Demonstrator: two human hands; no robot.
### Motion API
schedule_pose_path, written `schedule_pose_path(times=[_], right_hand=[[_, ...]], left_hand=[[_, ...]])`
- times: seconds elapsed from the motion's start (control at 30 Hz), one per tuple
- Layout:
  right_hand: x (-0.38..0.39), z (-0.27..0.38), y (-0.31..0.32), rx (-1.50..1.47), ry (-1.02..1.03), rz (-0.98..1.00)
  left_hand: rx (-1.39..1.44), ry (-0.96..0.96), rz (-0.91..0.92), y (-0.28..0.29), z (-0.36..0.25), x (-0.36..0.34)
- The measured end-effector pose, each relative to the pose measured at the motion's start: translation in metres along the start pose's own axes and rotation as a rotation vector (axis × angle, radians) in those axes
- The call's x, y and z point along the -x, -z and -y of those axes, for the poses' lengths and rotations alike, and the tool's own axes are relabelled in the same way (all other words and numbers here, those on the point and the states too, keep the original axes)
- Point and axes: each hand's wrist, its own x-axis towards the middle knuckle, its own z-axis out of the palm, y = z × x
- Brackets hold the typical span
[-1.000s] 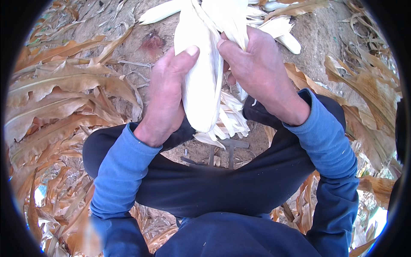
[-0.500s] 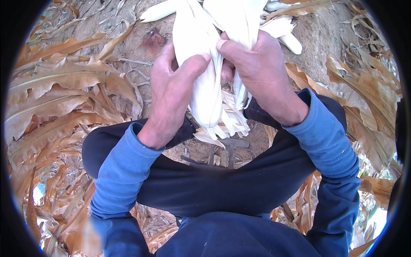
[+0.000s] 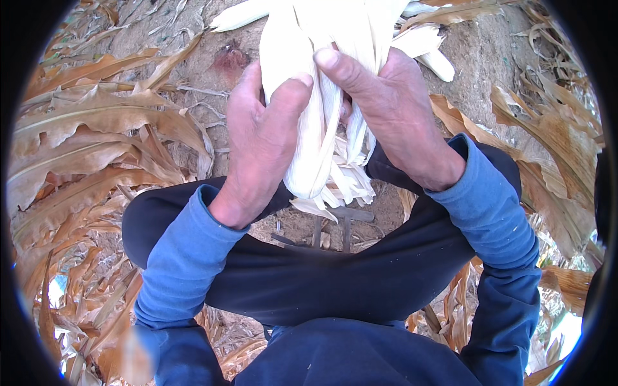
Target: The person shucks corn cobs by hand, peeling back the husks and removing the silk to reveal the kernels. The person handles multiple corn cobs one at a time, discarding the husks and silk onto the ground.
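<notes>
Both blue-sleeved forearms rise from the lower edge and converge. The left hand (image 3: 261, 145) is curled, thumb pointing up and inward, its fingers hidden behind. The right hand (image 3: 386, 116) is clenched just beside it, thumbs nearly touching.

hands (image 3: 322, 128): 2 | husked corn ear (image 3: 309, 96): 1 held | loose pale husk pieces (image 3: 431, 55): several | dry brown leaves (image 3: 90, 141): many

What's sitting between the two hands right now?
In the head view, a pale husked corn ear fills the gap: the left hand grips its left side, the right hand its right, thumbs nearly meeting on the husk.
</notes>
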Motion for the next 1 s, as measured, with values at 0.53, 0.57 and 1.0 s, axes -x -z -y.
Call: schedule_pose_path(times=[0.53, 0.57, 1.0], right_hand=[[-0.002, 0.012, 0.003, 0.140, -0.105, -0.062], [-0.001, 0.012, 0.002, 0.135, -0.090, -0.076], [0.000, -0.004, 0.009, -0.159, -0.163, 0.033]], left_hand=[[-0.165, -0.087, -0.040, -0.001, -0.009, 0.003], [-0.161, -0.081, -0.036, -0.001, -0.009, 0.003], [-0.049, 0.093, -0.061, 0.011, 0.008, -0.011]])
